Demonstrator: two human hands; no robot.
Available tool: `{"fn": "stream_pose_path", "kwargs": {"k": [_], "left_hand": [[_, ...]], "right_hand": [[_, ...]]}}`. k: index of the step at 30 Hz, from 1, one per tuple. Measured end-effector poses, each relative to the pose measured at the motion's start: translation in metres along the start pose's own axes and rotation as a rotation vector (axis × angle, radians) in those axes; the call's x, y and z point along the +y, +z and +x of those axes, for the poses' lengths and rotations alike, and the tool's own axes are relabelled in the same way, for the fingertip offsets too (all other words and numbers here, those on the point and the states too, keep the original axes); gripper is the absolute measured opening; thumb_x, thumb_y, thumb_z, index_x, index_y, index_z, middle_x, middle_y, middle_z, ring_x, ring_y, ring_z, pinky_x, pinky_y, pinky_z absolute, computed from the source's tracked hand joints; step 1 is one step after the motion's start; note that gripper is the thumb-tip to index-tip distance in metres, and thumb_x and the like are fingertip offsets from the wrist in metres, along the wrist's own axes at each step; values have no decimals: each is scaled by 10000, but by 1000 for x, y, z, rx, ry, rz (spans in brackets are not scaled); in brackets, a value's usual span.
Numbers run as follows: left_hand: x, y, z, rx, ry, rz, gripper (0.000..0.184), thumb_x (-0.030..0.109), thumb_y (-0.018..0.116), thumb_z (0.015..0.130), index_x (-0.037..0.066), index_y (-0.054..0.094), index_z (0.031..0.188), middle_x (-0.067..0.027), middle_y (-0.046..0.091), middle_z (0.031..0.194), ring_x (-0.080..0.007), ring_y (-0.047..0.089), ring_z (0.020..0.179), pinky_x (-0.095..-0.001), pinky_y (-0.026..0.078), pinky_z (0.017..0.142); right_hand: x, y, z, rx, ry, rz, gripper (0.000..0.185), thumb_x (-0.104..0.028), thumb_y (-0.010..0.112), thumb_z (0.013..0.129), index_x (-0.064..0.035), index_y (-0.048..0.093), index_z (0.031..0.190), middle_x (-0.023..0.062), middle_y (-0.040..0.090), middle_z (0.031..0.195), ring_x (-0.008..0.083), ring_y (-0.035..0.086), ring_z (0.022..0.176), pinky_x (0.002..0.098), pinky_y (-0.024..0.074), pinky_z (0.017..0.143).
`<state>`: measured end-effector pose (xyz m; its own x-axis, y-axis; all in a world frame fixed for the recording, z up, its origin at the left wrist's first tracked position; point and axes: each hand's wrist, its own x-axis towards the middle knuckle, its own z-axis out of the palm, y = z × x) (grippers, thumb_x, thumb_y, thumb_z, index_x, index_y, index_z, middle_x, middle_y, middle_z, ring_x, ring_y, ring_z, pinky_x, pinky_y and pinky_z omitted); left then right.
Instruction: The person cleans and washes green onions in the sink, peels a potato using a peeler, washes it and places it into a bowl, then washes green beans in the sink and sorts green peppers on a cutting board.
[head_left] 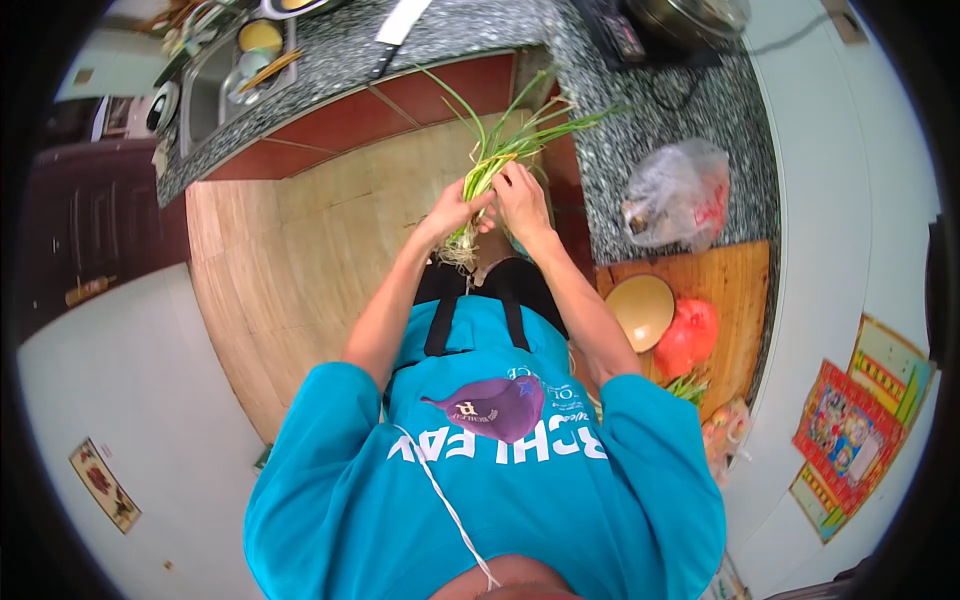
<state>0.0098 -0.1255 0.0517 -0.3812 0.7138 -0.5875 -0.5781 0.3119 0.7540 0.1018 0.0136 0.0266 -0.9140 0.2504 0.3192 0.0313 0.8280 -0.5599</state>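
Both bare arms reach forward from the shoulders, the left forearm [385, 305] and the right forearm [588, 305] slanting inward so that the hands come close together in front of the body's midline. The left hand [452, 214] is curled in a grip, its thumb angled across toward the right. The right hand [522, 202] sits just beside it, slightly farther forward, back turned upward, with fingers bent and drawn inward (how tightly their tips close is too small to tell). Both elbows are bent, set wider apart than the wrists.
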Motion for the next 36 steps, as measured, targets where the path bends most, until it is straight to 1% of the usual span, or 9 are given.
{"fn": "stream_pose_path", "kwargs": {"k": [2, 5, 6, 10, 13, 18, 25, 33, 36], "left_hand": [[-6, -21, -9, 65, 109, 26, 181, 129, 602, 962, 46, 511, 1094, -29, 587, 774, -100, 552, 598, -237, 448, 509], [11, -59, -38, 113, 144, -32, 176, 111, 601, 957, 51, 514, 1097, -33, 594, 771, -94, 553, 599, -233, 431, 493], [15, -72, -44, 129, 179, -57, 187, 108, 603, 954, 53, 514, 1109, -30, 590, 762, -86, 539, 582, -222, 408, 479], [29, -139, -78, 132, 251, -91, 217, 114, 606, 953, 47, 512, 1137, -27, 587, 749, -83, 522, 559, -215, 389, 468], [38, -186, -109, 168, 294, -29, 242, 119, 608, 953, 41, 512, 1161, -23, 584, 740, -77, 509, 544, -210, 375, 461], [45, -266, -148, 301, 367, -19, 245, 180, 564, 988, 34, 518, 1179, -31, 596, 732, -76, 524, 535, -213, 382, 451], [51, -349, -188, 509, 542, -381, 266, 252, 594, 977, 58, 520, 1143, -30, 606, 715, -79, 545, 527, -204, 383, 435], [82, -416, -184, 739, 629, -456, 251, 264, 520, 1013, 26, 518, 1094, -70, 623, 753, -100, 527, 495, -213, 383, 421], [107, -452, -167, 808, 631, -663, 307, 310, 470, 1026, 16, 561, 1029, -86, 629, 740, -113, 523, 475, -223, 394, 413]], "right_hand": [[-19, 12, 17, 29, 11, 125, 198, 1, 599, 753, -35, 584, 947, 119, 530, 938, 312, 568, 924, 412, 494, 761], [-52, 33, 37, 68, 66, 315, 236, 33, 611, 761, -28, 599, 988, 119, 553, 952, 307, 589, 863, 387, 507, 724], [-68, 37, 46, 35, 219, 445, 230, 18, 624, 814, -9, 596, 1040, 125, 595, 963, 270, 619, 790, 350, 516, 678], [-138, 70, 91, 205, 318, 579, 217, -89, 647, 896, 31, 570, 1059, 130, 651, 853, 186, 637, 722, 308, 515, 644], [-182, 105, 123, 198, 484, 634, 237, -118, 680, 888, 21, 570, 1045, 103, 652, 790, 162, 626, 675, 296, 507, 618], [-233, 166, 169, 126, 390, 733, 128, -86, 625, 936, 17, 553, 963, 29, 622, 756, 70, 577, 667, 232, 463, 588], [-327, 220, 212, 13, 357, 1207, 75, -89, 565, 978, -21, 539, 962, 32, 614, 817, 82, 578, 717, 221, 467, 653], [-373, 289, 287, -111, 294, 1300, 70, -90, 502, 1005, -34, 481, 969, 80, 624, 910, 115, 577, 768, 255, 481, 710], [-375, 317, 309, -203, 353, 1434, 68, -87, 505, 1004, -36, 479, 967, 73, 614, 899, 115, 575, 763, 256, 481, 706]]}}
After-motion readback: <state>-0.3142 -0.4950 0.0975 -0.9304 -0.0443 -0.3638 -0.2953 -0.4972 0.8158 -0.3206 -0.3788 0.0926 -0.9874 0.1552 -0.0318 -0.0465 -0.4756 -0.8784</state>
